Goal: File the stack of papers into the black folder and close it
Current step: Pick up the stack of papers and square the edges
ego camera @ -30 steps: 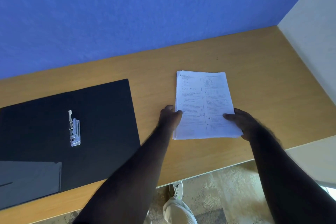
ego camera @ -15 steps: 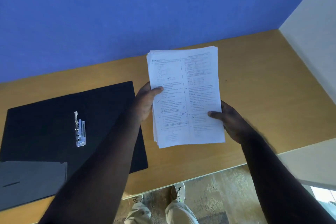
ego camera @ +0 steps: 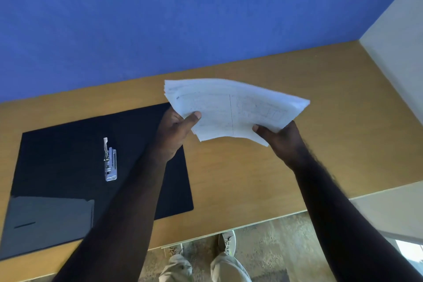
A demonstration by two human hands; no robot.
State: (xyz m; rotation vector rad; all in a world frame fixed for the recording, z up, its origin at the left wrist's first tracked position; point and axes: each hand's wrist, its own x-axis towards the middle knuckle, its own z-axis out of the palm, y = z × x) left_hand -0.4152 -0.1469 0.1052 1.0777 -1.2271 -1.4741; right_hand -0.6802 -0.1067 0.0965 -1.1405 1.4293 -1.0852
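A stack of printed white papers (ego camera: pixel 231 107) is held in the air above the wooden desk, tilted away from me and slightly fanned. My left hand (ego camera: pixel 175 133) grips its left edge with the thumb on top. My right hand (ego camera: pixel 280 137) grips its lower right edge. The black folder (ego camera: pixel 64 162) lies open and flat on the left part of the desk, with its silver clip mechanism (ego camera: pixel 110 160) in the middle. My left forearm crosses over the folder's right side.
The wooden desk (ego camera: pixel 309 89) meets a blue wall (ego camera: pixel 183 18) behind and a white wall (ego camera: pixel 400 36) on the right. A grey pocket flap (ego camera: pixel 48 220) sits at the folder's near left. Below the desk edge are my shoes on patterned floor (ego camera: pixel 274 242).
Both hands lifted the paper stack off the desk, carried it up and slightly left, then tipped it back from upright to a flatter, tilted pose.
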